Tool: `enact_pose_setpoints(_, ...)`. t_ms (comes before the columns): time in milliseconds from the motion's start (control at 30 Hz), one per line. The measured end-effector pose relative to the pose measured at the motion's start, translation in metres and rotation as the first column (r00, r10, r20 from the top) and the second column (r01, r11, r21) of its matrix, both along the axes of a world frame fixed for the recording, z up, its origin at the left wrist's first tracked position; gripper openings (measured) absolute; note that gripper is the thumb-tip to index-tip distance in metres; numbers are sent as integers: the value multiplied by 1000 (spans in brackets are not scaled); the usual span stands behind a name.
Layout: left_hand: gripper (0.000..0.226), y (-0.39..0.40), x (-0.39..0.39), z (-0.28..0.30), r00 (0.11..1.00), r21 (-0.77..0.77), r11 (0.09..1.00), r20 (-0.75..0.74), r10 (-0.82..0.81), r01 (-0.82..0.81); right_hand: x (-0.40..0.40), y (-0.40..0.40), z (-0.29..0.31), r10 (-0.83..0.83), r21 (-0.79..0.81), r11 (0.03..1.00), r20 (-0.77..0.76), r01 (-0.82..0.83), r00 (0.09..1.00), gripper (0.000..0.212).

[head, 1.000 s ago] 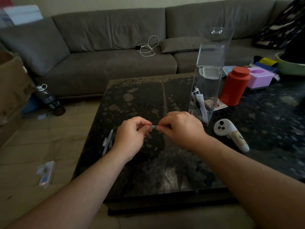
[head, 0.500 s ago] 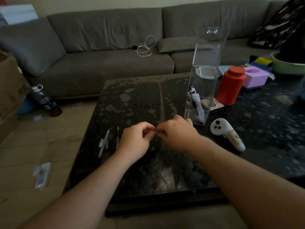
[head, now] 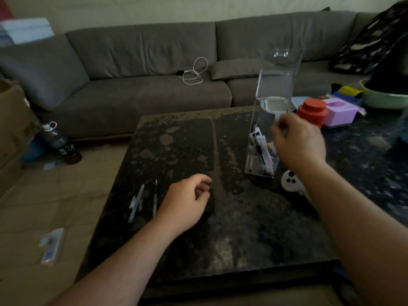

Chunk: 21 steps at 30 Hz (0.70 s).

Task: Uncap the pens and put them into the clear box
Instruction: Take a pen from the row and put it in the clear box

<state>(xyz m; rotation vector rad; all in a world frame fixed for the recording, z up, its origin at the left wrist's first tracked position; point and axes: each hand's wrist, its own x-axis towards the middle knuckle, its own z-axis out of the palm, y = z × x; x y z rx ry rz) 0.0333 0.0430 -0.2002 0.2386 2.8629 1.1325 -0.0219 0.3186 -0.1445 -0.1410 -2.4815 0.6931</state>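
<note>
We see our right hand (head: 298,142) raised just beside the tall clear box (head: 262,151), which stands upright with its lid open on the dark stone table (head: 187,140); its fingers are curled and blurred, and we cannot tell whether they pinch anything. Several pens (head: 259,149) lean inside the box's lower part. Our left hand (head: 187,204) hovers low over the table with fingers loosely curled, and we cannot tell if it holds a cap. Just left of it lie a white pen (head: 136,202) and a dark pen (head: 155,197), side by side. A white controller (head: 291,182) rests near the box, beneath our right forearm.
</note>
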Motion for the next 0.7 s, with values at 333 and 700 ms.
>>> enact_pose_setpoints(333,32,2,3,-3,993,-53,997,-93,-68,64,-2,-7,-27,23,155,987,183,-52,983,35)
enact_pose_setpoints(700,22,-14,-3,5,994,-131,991,-102,-43,29,1,-20,-21,-100,289,955,118,63,988,52)
